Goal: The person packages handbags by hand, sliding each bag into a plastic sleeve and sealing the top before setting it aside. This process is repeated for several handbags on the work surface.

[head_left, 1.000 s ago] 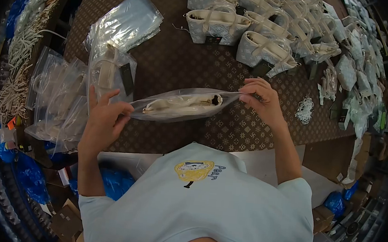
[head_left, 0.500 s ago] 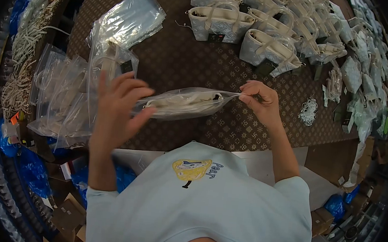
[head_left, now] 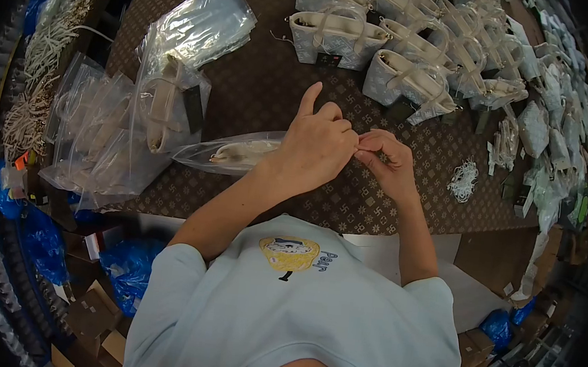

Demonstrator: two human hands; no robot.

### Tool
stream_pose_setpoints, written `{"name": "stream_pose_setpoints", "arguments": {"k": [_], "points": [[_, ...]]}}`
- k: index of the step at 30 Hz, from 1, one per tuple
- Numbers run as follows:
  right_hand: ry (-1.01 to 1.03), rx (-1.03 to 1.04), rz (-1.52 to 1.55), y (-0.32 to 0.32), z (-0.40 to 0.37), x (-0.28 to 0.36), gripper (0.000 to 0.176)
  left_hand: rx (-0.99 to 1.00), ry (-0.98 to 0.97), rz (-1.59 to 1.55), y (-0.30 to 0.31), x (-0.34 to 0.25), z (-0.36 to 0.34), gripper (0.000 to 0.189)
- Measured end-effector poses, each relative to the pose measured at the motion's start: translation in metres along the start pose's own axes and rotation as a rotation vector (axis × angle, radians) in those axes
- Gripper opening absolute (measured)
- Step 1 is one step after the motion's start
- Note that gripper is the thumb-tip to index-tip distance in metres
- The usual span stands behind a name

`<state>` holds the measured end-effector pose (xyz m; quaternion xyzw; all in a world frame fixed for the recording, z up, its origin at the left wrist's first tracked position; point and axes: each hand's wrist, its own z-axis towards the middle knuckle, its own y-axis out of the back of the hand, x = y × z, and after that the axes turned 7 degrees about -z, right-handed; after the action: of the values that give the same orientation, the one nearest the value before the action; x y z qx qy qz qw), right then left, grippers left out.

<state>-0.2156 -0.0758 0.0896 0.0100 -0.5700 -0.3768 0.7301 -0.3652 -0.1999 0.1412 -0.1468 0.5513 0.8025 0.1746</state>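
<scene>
A clear plastic bag [head_left: 194, 154] with a cream handbag [head_left: 244, 152] inside lies in front of me, its right part hidden behind my left hand. My left hand [head_left: 318, 142] reaches across it, the index finger raised and the thumb side meeting my right fingertips. At the bag's right end my right hand [head_left: 387, 160] is closed in a pinch on the plastic edge. To the left, another bagged handbag [head_left: 165, 107] with a dark tag rests against several more bagged ones [head_left: 93, 136].
Flat clear bags [head_left: 207, 23] are stacked at the back left of the patterned table [head_left: 255, 73]. Rows of handbags [head_left: 340, 39] stand at the back right. A bundle of white strings [head_left: 463, 178] lies at the right, near small tags and plastic-wrapped items [head_left: 553, 138].
My left hand has moved right, from the bag's left end to its right end beside my right hand. My right hand has stayed nearly in place, pinching the edge.
</scene>
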Motion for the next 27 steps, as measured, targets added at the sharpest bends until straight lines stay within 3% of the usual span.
{"name": "stream_pose_setpoints", "arguments": {"k": [9,23,24,25,26,27], "points": [[-0.018,-0.069,-0.037,0.001,0.000,0.006,0.012,-0.062,-0.082,0.057,0.006,0.010,-0.019,0.005],[-0.123,-0.107,-0.051,0.029,-0.035,-0.016,0.006,-0.015,0.320,0.352,0.118,0.067,-0.144,0.004],[-0.292,-0.193,0.082,0.039,-0.046,-0.035,0.007,-0.022,0.351,0.370,0.131,0.076,-0.159,0.004],[-0.465,-0.273,0.212,0.045,-0.053,-0.045,0.010,-0.056,0.500,0.479,0.148,0.088,-0.180,0.004],[-0.415,-0.260,0.205,0.049,-0.061,-0.040,0.020,-0.092,0.641,0.588,0.160,0.094,-0.192,0.007],[-0.349,-0.254,0.197,0.053,-0.053,-0.036,0.030,-0.118,0.656,0.614,0.163,0.090,-0.187,0.007]]}}
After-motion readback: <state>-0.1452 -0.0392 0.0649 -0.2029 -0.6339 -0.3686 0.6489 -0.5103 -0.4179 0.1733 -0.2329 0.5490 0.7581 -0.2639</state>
